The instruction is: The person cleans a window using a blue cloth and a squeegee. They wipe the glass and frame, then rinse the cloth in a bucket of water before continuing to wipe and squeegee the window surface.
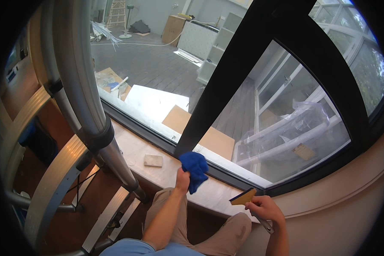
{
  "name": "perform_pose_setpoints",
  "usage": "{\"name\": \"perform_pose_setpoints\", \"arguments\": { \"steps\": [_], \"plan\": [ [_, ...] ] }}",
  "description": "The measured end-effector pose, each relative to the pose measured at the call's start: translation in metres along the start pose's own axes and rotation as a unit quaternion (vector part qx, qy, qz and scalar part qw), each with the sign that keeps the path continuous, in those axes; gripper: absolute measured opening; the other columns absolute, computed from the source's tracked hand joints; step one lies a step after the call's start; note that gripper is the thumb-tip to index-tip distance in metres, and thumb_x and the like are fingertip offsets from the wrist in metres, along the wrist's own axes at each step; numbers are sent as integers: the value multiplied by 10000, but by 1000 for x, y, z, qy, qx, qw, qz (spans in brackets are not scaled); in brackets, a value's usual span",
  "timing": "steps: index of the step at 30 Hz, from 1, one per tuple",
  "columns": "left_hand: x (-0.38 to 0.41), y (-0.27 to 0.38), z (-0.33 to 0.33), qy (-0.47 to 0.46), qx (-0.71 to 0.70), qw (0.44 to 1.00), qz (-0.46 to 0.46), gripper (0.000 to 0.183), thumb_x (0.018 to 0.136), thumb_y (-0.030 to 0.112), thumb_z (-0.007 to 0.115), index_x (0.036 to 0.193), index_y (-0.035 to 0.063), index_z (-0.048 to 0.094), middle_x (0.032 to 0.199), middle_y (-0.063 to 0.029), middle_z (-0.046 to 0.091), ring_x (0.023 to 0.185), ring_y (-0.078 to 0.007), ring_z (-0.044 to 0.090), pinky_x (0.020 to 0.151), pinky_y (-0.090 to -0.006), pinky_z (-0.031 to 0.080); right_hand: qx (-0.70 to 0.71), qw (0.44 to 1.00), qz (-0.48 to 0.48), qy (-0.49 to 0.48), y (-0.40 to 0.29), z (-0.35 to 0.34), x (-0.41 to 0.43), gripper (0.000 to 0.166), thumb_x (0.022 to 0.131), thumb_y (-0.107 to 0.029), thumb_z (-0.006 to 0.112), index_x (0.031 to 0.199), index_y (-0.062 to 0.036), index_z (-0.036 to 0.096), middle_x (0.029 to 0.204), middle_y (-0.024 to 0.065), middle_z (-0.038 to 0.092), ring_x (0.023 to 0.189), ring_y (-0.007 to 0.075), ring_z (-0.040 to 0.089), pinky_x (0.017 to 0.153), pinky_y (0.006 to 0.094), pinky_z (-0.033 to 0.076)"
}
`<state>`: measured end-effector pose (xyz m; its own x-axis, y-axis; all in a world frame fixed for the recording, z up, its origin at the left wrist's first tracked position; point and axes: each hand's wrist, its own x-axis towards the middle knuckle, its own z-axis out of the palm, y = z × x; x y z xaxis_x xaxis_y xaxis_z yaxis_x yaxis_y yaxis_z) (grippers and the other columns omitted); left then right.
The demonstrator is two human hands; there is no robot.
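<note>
My left hand (pixel 182 181) grips a crumpled blue cloth (pixel 194 170), held up over the pale stone windowsill (pixel 131 142). In my right hand (pixel 265 206) is a yellow scraper (pixel 243 197) with a dark straight edge and a grey handle. Its blade points up and left, close to the lower right part of the window. The black window frame (pixel 230 86) rises in front of me, with glass panes on both sides of its upright. Whether the cloth or the scraper touches the sill or frame, I cannot tell.
A telescopic metal ladder (pixel 83 73) stands close on my left, its flat rungs (pixel 56 179) reaching near my legs. A small worn block (pixel 153 160) lies on the sill. Through the glass I see cardboard (pixel 216 143), a white board (pixel 156 99) and plastic-wrapped lengths (pixel 281 140).
</note>
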<state>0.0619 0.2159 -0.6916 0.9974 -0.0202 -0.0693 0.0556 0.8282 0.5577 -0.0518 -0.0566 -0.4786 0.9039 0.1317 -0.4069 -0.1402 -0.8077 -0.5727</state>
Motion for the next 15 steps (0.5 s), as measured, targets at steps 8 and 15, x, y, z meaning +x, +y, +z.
{"name": "perform_pose_setpoints", "arguments": {
  "steps": [8,15],
  "plan": [
    [-54,0,39,-251,250,935,13,209,1061,139,586,1205,9,664,1060,-52,717,975,-119,667,881,-283,542,143,979,-27,-146,-25,26,61,297,1063,-290,614,1056,-31,759,778,46,706,676,129,587,645,296,482],
    [-36,-41,25,-36,89,993,66,198,1068,219,586,1123,53,679,973,-38,689,879,-118,658,770,-276,542,53,907,-383,166,-45,79,97,352,883,-106,852,1204,-43,724,1117,94,734,972,157,697,792,308,576]
  ]
}}
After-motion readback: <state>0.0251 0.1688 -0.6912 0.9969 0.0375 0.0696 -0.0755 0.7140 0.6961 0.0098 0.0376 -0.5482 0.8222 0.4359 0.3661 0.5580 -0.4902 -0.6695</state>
